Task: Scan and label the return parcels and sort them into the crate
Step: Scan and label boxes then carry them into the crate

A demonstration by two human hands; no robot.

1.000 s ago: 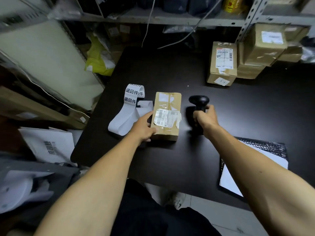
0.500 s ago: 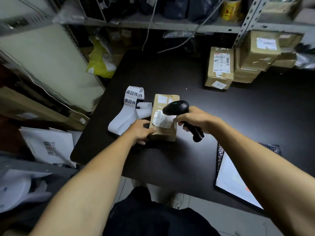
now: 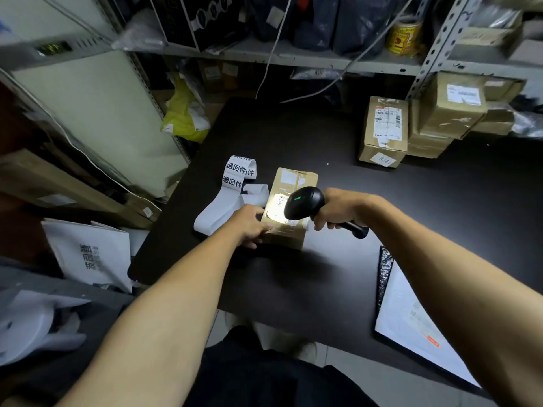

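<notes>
Black table: parcel under left hand

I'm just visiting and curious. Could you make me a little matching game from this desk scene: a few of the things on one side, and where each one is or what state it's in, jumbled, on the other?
Things:
1. black handheld barcode scanner
2. small brown cardboard parcel
3. white strip of printed return labels
4. brown cardboard box with a white shipping label

Places or states:
A. lying curled on the black table, left of the parcel
B. at the table's far edge, near the shelf post
C. gripped in the right hand
D. steadied by the left hand, its label lit up

Pairs: 1-C, 2-D, 3-A, 4-B
</notes>
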